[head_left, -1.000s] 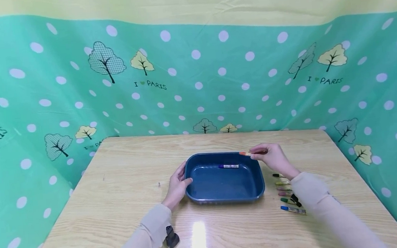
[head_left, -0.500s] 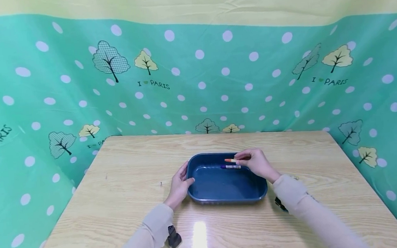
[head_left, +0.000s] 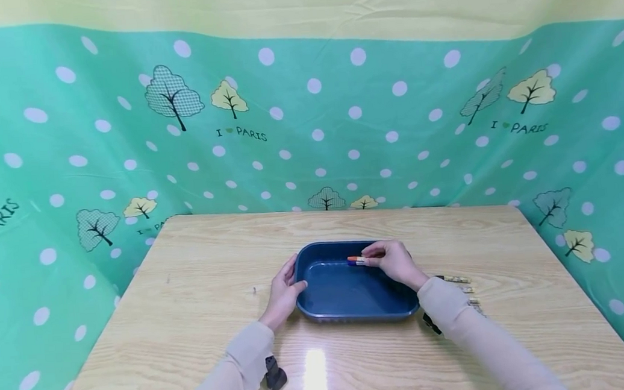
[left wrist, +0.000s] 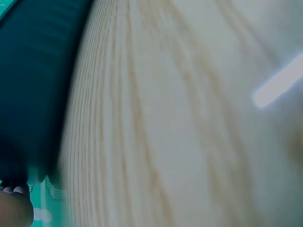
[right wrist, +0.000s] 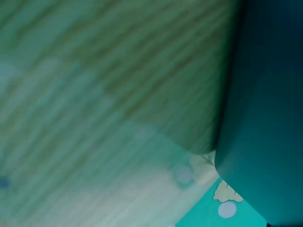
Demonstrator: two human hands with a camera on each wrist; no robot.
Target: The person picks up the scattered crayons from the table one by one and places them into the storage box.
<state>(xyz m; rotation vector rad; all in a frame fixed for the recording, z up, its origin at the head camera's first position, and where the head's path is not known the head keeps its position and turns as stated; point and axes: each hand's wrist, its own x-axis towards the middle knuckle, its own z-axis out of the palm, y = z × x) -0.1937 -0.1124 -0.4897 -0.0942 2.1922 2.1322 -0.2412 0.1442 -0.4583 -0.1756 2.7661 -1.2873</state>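
Note:
A dark blue plastic bin (head_left: 346,295) sits on the table. My left hand (head_left: 282,295) grips its left rim, thumb over the edge. Inside the bin, my right hand (head_left: 395,263) pinches an orange crayon (head_left: 352,258) by its near end, low over the floor toward the back. Right in front of it lies a purple-blue crayon (head_left: 353,264), partly covered by the fingers. In the left wrist view, the bin's side (left wrist: 33,94) fills the left, with a bit of my left hand (left wrist: 14,208) below. The right wrist view shows only the bin's outer wall (right wrist: 265,118) and blurred wood.
Several more crayons (head_left: 456,279) lie on the wooden table (head_left: 212,250) right of the bin, partly hidden by my right sleeve (head_left: 462,317). A black device (head_left: 274,376) is at my left cuff. A green dotted curtain (head_left: 350,126) hangs behind the table.
My right hand has moved left and down from the bin's back right rim into the bin, carrying the orange crayon beside the purple-blue one. My left hand keeps its grip on the rim.

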